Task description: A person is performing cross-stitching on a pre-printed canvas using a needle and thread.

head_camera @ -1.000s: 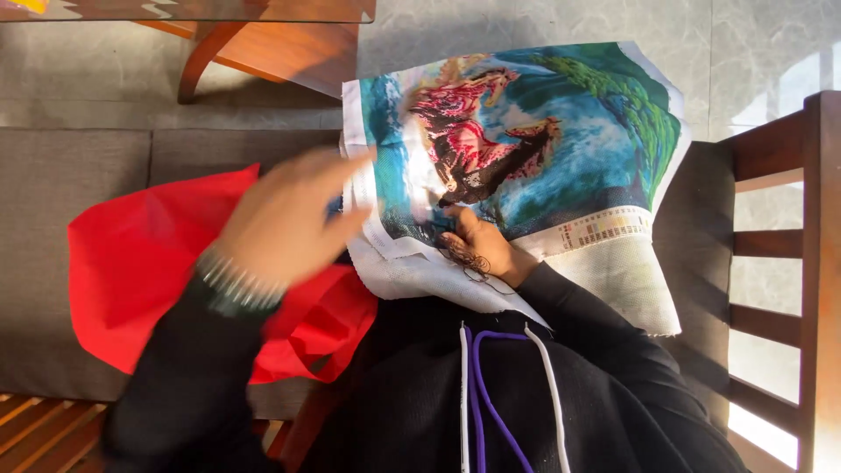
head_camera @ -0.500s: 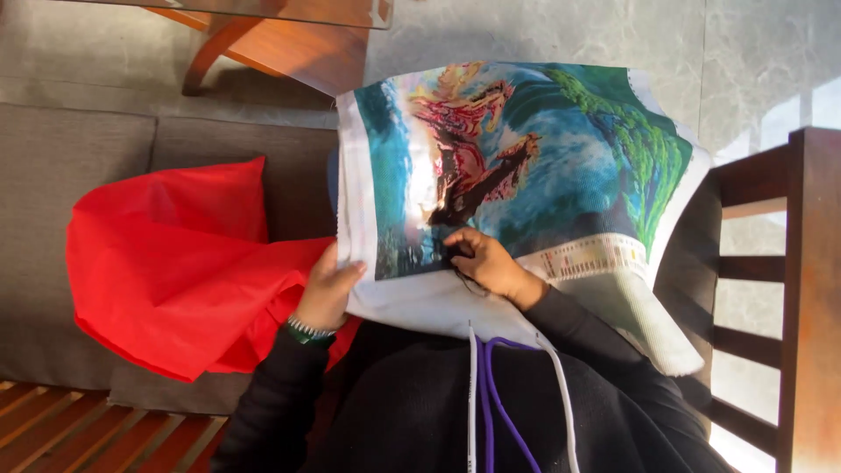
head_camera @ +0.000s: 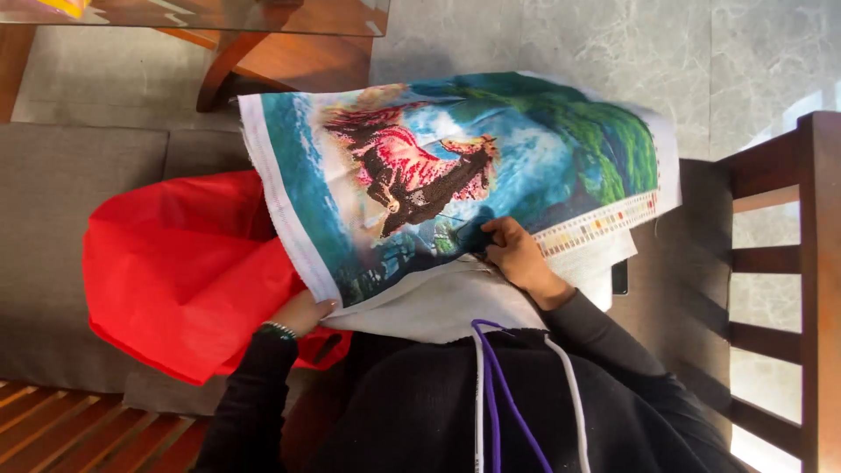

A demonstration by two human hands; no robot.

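A large embroidery canvas (head_camera: pixel 526 140) with a blue, green and pink picture lies spread over my lap. My left hand (head_camera: pixel 302 311) grips the canvas at its lower left edge, fingers mostly tucked under the cloth. My right hand (head_camera: pixel 517 254) rests on the picture near its lower middle, fingers pinched together on the fabric; a thin thread runs up from there, and I cannot see a needle clearly. A red cloth (head_camera: pixel 175 263) lies to the left, partly under the canvas.
I sit on a grey sofa cushion (head_camera: pixel 79 184) with a wooden frame (head_camera: pixel 806 289) at the right. A wooden table with a glass top (head_camera: pixel 263 35) stands beyond, on a grey marble floor (head_camera: pixel 613 44). White and purple cords (head_camera: pixel 491 394) hang down my black top.
My left hand came down from the picture's front to the canvas's lower left edge. The canvas now lies flatter and wider. My right hand stayed on the lower middle of the picture.
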